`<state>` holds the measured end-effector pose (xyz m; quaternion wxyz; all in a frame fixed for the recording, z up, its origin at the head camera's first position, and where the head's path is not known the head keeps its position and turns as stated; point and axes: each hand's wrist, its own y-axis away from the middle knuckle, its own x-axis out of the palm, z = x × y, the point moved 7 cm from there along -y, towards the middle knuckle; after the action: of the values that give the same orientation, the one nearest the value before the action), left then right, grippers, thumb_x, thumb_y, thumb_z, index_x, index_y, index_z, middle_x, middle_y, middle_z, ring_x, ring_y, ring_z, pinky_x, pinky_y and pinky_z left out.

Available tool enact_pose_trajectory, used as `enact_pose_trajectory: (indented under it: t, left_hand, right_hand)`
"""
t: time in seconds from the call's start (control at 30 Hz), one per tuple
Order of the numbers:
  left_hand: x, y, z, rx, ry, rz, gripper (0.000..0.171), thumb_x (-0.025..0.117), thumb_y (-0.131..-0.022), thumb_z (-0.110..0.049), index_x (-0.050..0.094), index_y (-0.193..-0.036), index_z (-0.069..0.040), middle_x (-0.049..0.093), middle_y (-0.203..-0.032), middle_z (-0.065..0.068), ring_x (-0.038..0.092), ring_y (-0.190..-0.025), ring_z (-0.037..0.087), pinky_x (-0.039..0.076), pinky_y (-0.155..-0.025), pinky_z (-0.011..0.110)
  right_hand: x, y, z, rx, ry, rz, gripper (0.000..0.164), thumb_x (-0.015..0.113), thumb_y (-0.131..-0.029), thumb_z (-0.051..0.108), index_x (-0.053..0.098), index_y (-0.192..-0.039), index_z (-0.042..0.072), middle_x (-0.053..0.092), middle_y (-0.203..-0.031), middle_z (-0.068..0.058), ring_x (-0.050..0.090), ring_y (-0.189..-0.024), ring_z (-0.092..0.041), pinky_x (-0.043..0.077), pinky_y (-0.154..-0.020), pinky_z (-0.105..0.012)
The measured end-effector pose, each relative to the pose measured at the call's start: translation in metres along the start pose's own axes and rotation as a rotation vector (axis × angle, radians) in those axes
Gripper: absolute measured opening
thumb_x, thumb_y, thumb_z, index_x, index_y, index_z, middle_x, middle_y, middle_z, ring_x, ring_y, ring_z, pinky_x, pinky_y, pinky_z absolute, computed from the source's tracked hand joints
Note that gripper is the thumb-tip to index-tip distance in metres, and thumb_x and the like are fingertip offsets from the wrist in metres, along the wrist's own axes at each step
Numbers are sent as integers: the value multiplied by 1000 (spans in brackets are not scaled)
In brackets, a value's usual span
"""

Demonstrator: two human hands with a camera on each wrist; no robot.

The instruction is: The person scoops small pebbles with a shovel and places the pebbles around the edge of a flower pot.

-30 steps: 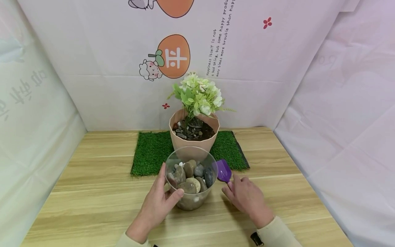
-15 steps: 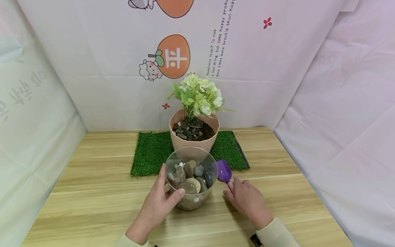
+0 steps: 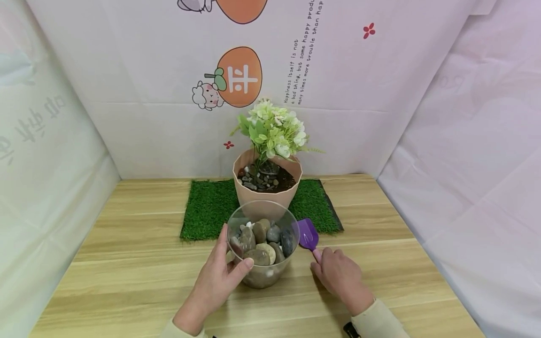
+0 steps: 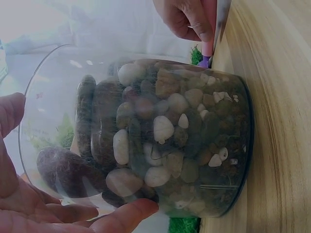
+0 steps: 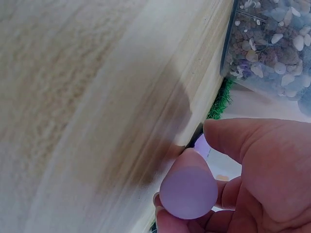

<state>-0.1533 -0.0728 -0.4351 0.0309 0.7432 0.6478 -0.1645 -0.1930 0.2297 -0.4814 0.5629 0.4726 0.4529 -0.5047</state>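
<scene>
My left hand (image 3: pixel 219 277) holds a clear plastic bowl (image 3: pixel 264 277), its thumb at the near rim and its fingers along the left side. Inside the bowl are stones (image 3: pixel 258 256): large ones on top, with smaller pale pebbles (image 4: pixel 163 128) lower down in the left wrist view. To the bowl's right lies a small shovel with a purple blade (image 3: pixel 308 234) and pink handle (image 3: pixel 317 255). My right hand (image 3: pixel 341 278) grips that handle, fingers curled about it. The right wrist view shows the handle's rounded end (image 5: pixel 189 191) between thumb and fingers, close to the tabletop.
Behind the bowl stands a pink flowerpot (image 3: pixel 262 202) with soil, pebbles and a plant with white-green flowers (image 3: pixel 276 129). It sits on a green turf mat (image 3: pixel 211 211). The wooden table (image 3: pixel 139 263) is enclosed by white cloth walls (image 3: pixel 148 75) at the back and sides.
My right hand has drawn back slightly along the handle, thumb and fingers closing in on it, so more pink shows. The left hand and bowl stay in place.
</scene>
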Motion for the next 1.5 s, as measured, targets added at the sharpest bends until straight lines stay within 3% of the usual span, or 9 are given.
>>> enact_pose_trajectory:
  t: [0.57, 0.77, 1.03, 1.5]
  left_hand:
    - [0, 3, -1, -11, -24, -15, 98, 67, -102, -36, 0, -168, -10, 10, -173, 22, 28, -155, 43, 49, -112, 54]
    - [0, 5, -1, -31, -75, -29, 99, 67, -101, -41, 0, -169, -12, 9, -174, 20, 26, -156, 42, 42, -116, 61]
    - [0, 5, -3, -8, -158, -46, 99, 65, -102, -43, 1, -168, -9, 9, -174, 20, 22, -157, 40, 28, -124, 58]
    - [3, 4, -4, 40, -129, -66, 95, 64, -103, -36, 1, -168, -6, 10, -173, 20, 23, -157, 38, 36, -122, 53]
  right_hand:
    - [1, -2, 0, -3, 17, -9, 34, 67, -99, 32, 52, -89, 4, 55, -72, -14, 59, -60, -31, 51, -49, -50]
    - [-2, -2, 1, -4, 20, -19, 33, 64, -100, 32, 52, -84, 5, 56, -70, -13, 59, -58, -30, 49, -47, -49]
    - [-4, -2, 3, -1, 22, 1, 39, 56, -105, 35, 53, -79, 7, 54, -66, -11, 54, -54, -25, 45, -43, -44]
    - [-2, -5, -1, 54, 37, 74, 49, 44, -109, 40, 58, -79, 4, 64, -76, -19, 62, -63, -31, 54, -50, -48]
